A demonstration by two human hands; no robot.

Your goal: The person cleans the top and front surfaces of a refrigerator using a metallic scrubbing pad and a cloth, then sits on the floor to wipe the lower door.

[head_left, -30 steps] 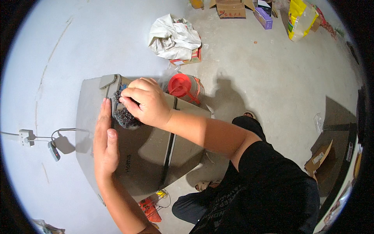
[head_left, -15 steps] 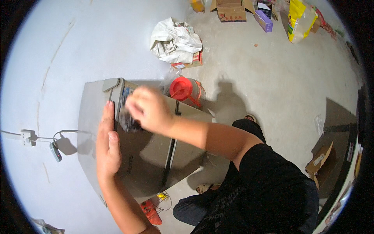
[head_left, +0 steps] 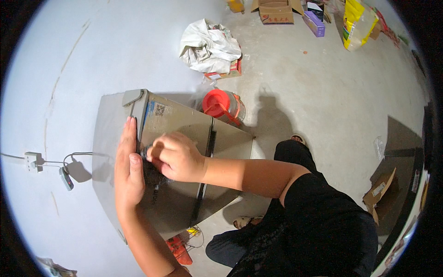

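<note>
A grey two-door fridge (head_left: 184, 118) stands against the wall. My left hand (head_left: 128, 168) lies along its top edge by the door seam, fingers stretched out and thumb raised, holding nothing. Closed fingers of my right hand (head_left: 177, 157) press against the upper door front, close beside the left thumb. From them pokes a small dark, wiry scrubber (head_left: 144, 151) that looks like steel wool; most of it is hidden in the hand. A printed label (head_left: 159, 110) shows on the door above the right hand.
Beyond the fridge stand a red-lidded bucket (head_left: 216, 102) and a white sack (head_left: 210, 46) on a box. Farther off are an open carton (head_left: 276, 17), a purple box (head_left: 314, 24) and a yellow bag (head_left: 357, 25). A socket with a cord (head_left: 32, 161) is at the left.
My right hand has moved down along the door front with the scrubber, uncovering the label. The left hand stays in nearly the same place.
</note>
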